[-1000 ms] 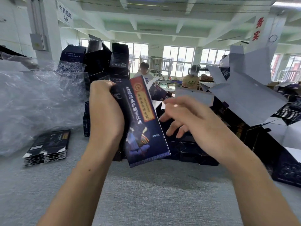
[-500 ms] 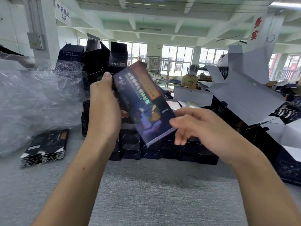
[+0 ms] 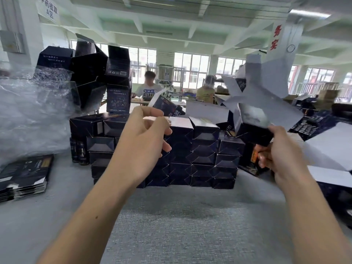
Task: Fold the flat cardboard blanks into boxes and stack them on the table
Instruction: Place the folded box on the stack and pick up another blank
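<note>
My right hand (image 3: 280,155) grips a dark blue folded box (image 3: 253,130), blurred, at the right end of the stack of folded boxes (image 3: 190,159). That stack stands several rows high on the grey table (image 3: 171,225), right in front of me. My left hand (image 3: 144,140) hovers before the stack's upper left part with its fingers loosely curled and nothing in it. A pile of flat dark blanks (image 3: 24,174) lies on the table at the far left.
Crumpled clear plastic wrap (image 3: 28,115) fills the left side. Larger dark boxes (image 3: 91,73) tower behind the stack at left. Opened cartons with white insides (image 3: 266,92) crowd the right. Two people (image 3: 150,86) sit at a far table.
The box went from both hands at centre to my right hand alone, now out at the stack's right end. My left hand let go and stays in front of the stack.
</note>
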